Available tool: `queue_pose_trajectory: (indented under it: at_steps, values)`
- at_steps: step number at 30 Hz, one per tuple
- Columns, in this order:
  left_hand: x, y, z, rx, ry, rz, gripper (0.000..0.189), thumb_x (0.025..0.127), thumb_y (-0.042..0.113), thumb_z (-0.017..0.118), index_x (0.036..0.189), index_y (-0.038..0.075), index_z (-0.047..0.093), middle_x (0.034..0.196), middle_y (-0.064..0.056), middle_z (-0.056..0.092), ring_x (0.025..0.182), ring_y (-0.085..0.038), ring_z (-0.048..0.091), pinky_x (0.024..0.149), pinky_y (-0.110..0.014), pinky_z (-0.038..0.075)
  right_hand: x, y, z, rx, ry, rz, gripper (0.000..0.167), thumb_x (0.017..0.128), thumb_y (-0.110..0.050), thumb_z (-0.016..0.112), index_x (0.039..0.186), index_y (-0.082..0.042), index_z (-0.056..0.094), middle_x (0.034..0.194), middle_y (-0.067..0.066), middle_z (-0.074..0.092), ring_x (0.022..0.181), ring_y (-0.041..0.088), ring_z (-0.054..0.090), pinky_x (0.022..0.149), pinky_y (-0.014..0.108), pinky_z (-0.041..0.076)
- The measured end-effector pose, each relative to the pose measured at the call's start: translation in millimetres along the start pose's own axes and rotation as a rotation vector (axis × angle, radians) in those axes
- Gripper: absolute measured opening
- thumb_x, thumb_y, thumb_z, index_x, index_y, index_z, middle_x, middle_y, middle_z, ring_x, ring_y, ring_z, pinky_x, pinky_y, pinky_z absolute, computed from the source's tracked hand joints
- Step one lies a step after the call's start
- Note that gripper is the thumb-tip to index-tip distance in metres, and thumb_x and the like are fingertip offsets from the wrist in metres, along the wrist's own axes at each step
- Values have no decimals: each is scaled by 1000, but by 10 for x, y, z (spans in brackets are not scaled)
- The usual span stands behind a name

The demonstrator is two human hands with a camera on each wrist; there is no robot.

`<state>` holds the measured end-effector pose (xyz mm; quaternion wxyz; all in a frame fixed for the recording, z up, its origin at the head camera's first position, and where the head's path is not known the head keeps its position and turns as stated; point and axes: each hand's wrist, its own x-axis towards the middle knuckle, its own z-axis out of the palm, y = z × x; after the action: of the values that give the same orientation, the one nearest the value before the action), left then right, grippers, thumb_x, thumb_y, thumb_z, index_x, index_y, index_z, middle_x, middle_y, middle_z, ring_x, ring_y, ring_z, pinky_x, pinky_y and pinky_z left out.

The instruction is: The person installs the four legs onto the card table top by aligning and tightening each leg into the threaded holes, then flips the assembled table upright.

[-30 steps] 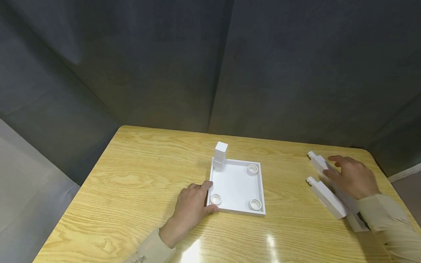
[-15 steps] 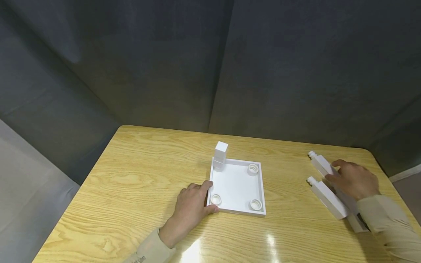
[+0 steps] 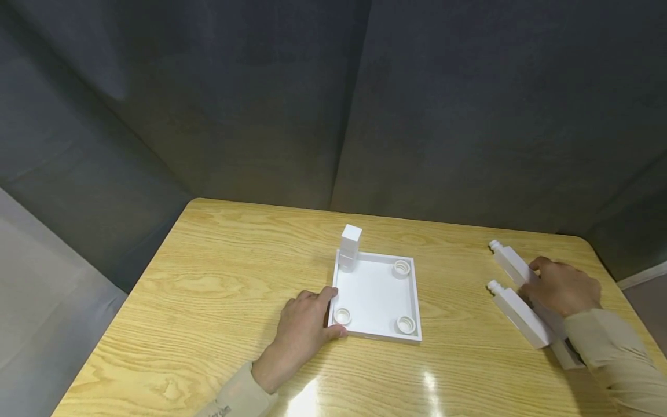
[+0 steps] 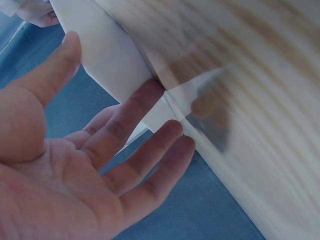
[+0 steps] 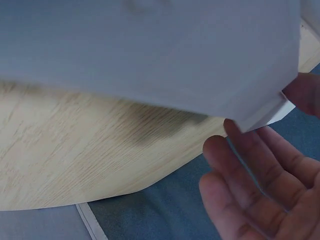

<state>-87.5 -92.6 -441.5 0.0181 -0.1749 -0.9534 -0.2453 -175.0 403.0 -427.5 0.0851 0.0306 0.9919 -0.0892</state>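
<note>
A white square tabletop (image 3: 375, 295) lies with its raised rim upward, ring-shaped threaded sockets at three corners. At its far left corner one white square leg (image 3: 350, 243) stands upright. My left hand (image 3: 302, 324) holds the near left corner, index finger along the left rim and thumb at the front edge. Far to the right, my right hand (image 3: 565, 286) pinches a white table leg (image 3: 513, 263) with a threaded tip, thumb and index finger on opposite sides. The hand hides that leg's back end. Beside it lies a second leg (image 3: 523, 318), its threaded tip pointing away.
Part of another white piece (image 3: 567, 353) shows near the right sleeve (image 3: 604, 347). Everything rests on a wood-grain table (image 3: 234, 278). Dark cloth (image 3: 333, 104) hangs behind the table's far edge.
My right hand's thumb and index finger have drawn in and down around the far leg. The left hand and the tabletop stay put.
</note>
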Motion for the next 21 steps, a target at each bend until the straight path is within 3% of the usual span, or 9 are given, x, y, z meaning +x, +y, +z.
queue_pose_trajectory:
  at_steps: [6, 14, 18, 21]
  values:
    - [-9, -3, 5, 5, 6, 7, 77, 76, 33, 97, 137, -2, 67, 120, -24, 77, 109, -41, 73, 90, -56, 59, -12, -11, -21, -3, 11, 8, 47, 98, -25, 70, 127, 10, 56, 83, 16, 65, 64, 29, 54, 58, 48, 40]
    - [-13, -7, -21, 15, 29, 39, 78, 74, 32, 98, 136, -4, 67, 120, -24, 76, 107, -41, 73, 89, -58, 60, -59, -95, -108, -3, 99, -25, 45, 97, -22, 68, 125, 13, 63, 81, 13, 66, 62, 27, 54, 51, 42, 40]
    - [-17, 4, -27, -3, 12, 17, 78, 75, 32, 98, 137, -3, 67, 120, -24, 76, 108, -41, 73, 90, -58, 59, -70, -122, -140, 0, 181, -74, 44, 95, -21, 73, 124, 13, 67, 93, 25, 72, 67, 34, 63, 49, 45, 45]
    - [-20, 9, -27, -7, 9, 14, 78, 75, 32, 98, 137, -3, 67, 120, -23, 76, 108, -41, 73, 90, -58, 58, -85, -151, -139, 13, 264, -114, 43, 93, -18, 75, 121, 14, 69, 105, 34, 71, 77, 46, 67, 53, 54, 51]
